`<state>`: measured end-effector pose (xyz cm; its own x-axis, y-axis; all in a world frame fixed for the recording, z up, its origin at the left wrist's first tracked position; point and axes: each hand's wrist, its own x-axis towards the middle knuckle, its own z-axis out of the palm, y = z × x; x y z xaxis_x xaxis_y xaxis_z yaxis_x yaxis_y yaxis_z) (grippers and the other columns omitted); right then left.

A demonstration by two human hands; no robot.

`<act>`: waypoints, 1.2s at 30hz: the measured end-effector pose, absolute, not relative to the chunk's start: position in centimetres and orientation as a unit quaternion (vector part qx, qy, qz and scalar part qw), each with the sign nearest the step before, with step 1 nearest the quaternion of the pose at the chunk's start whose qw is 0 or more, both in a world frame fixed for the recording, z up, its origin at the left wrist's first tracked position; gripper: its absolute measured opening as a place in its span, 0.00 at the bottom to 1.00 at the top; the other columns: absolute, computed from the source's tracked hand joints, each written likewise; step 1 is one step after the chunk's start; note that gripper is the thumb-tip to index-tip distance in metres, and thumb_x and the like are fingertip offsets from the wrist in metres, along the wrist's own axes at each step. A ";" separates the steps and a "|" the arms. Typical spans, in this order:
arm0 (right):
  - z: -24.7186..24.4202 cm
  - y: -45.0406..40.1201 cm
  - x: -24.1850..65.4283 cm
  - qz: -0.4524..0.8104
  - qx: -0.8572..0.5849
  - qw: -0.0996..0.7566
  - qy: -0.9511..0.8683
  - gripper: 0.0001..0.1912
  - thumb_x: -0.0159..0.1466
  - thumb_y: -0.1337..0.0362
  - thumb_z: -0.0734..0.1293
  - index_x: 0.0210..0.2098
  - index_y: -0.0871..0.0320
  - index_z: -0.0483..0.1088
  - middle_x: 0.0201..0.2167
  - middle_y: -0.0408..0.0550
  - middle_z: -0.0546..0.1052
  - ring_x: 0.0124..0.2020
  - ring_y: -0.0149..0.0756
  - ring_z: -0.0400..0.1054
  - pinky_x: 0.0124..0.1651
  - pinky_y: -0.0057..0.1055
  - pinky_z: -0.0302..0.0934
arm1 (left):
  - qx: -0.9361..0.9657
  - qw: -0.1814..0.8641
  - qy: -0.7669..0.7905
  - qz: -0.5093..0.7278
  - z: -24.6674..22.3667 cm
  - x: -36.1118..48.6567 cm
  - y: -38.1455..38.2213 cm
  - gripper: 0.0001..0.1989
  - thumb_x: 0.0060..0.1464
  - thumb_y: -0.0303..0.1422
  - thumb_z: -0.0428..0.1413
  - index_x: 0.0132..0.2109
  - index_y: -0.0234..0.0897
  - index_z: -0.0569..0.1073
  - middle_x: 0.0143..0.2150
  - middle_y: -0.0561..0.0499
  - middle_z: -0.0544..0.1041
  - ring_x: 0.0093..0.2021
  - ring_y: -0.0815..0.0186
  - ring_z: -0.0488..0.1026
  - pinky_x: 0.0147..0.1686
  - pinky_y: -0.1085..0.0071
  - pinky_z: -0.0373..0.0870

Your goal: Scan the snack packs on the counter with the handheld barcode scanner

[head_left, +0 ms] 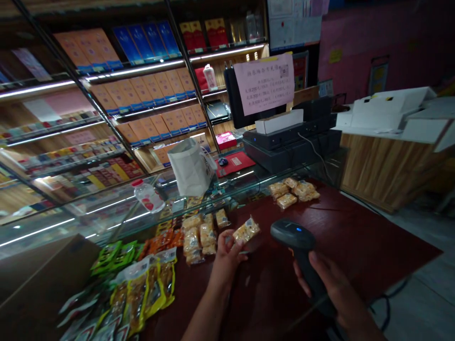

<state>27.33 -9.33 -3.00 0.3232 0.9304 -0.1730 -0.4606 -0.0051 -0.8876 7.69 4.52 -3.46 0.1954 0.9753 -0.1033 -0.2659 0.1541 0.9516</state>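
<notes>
Looks midway tbh: left hand (227,255) grips one snack (246,230), right hand (336,284) the scanner (296,235), snack piles (192,238) either side.

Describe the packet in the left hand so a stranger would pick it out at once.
Find the dark red tabletop, then the dark handheld scanner with the blue light. Left of it, the left hand holds a pale golden snack packet in clear wrap; its look-alikes lie in groups, while this one alone is held.

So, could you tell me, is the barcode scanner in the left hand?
No, the right hand holds the barcode scanner by its handle.
</notes>
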 end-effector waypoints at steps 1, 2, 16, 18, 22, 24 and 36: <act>-3.1 -9.2 27.1 0.532 -0.476 0.650 -0.260 0.28 0.59 0.38 0.68 0.32 0.59 0.76 0.22 0.45 0.76 0.19 0.30 0.63 0.23 0.28 0.56 | 0.447 0.621 0.416 0.491 -3.1 7.0 4.3 0.32 0.40 0.38 0.70 0.49 0.41 0.64 0.37 0.53 0.77 0.31 0.68 0.76 0.26 0.76 0.72; -3.2 -9.2 26.9 0.534 -0.480 0.639 -0.275 0.28 0.59 0.38 0.68 0.32 0.59 0.75 0.22 0.45 0.75 0.19 0.31 0.63 0.24 0.28 0.56 | 0.462 0.602 0.424 0.495 -2.7 6.3 4.1 0.31 0.40 0.39 0.71 0.49 0.39 0.66 0.37 0.51 0.78 0.32 0.67 0.77 0.26 0.75 0.72; -1.4 -8.9 24.5 0.510 -0.500 0.551 -0.432 0.26 0.63 0.40 0.64 0.29 0.58 0.73 0.19 0.42 0.70 0.20 0.32 0.61 0.25 0.29 0.54 | 0.468 0.488 0.484 0.555 -0.5 1.8 3.9 0.29 0.37 0.41 0.70 0.47 0.34 0.77 0.38 0.48 0.82 0.29 0.67 0.77 0.33 0.69 0.77; -1.2 -8.9 24.3 0.507 -0.504 0.551 -0.430 0.26 0.63 0.40 0.64 0.29 0.58 0.73 0.18 0.41 0.70 0.19 0.31 0.61 0.25 0.29 0.54 | 0.468 0.484 0.486 0.557 -0.5 1.7 4.0 0.29 0.37 0.41 0.70 0.47 0.34 0.77 0.38 0.48 0.82 0.29 0.66 0.78 0.32 0.68 0.78; -1.2 -8.9 24.2 0.506 -0.501 0.554 -0.431 0.26 0.63 0.40 0.64 0.29 0.58 0.74 0.19 0.42 0.70 0.19 0.31 0.61 0.24 0.28 0.54 | 0.477 0.473 0.485 0.560 -1.1 1.4 4.3 0.30 0.40 0.42 0.69 0.49 0.34 0.76 0.35 0.49 0.81 0.28 0.65 0.78 0.33 0.66 0.78; -1.2 -9.0 24.2 0.511 -0.499 0.559 -0.421 0.26 0.63 0.40 0.65 0.29 0.58 0.74 0.19 0.42 0.71 0.20 0.31 0.62 0.25 0.29 0.55 | 0.480 0.467 0.487 0.560 -1.7 1.3 4.6 0.29 0.41 0.42 0.68 0.50 0.34 0.75 0.33 0.51 0.81 0.27 0.66 0.78 0.34 0.66 0.78; -1.2 -8.9 24.2 0.488 -0.526 0.562 -0.411 0.28 0.60 0.37 0.65 0.27 0.57 0.73 0.19 0.43 0.71 0.19 0.32 0.63 0.25 0.30 0.57 | 0.499 0.453 0.495 0.549 -2.4 1.1 5.1 0.32 0.41 0.45 0.67 0.52 0.33 0.76 0.31 0.51 0.80 0.26 0.67 0.77 0.33 0.66 0.78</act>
<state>24.16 -8.93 -1.23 0.1858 0.9812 -0.0519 -0.1170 -0.0304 -0.9927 1.10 5.08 -2.39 -0.0928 0.9908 0.0984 -0.0031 -0.0992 0.9951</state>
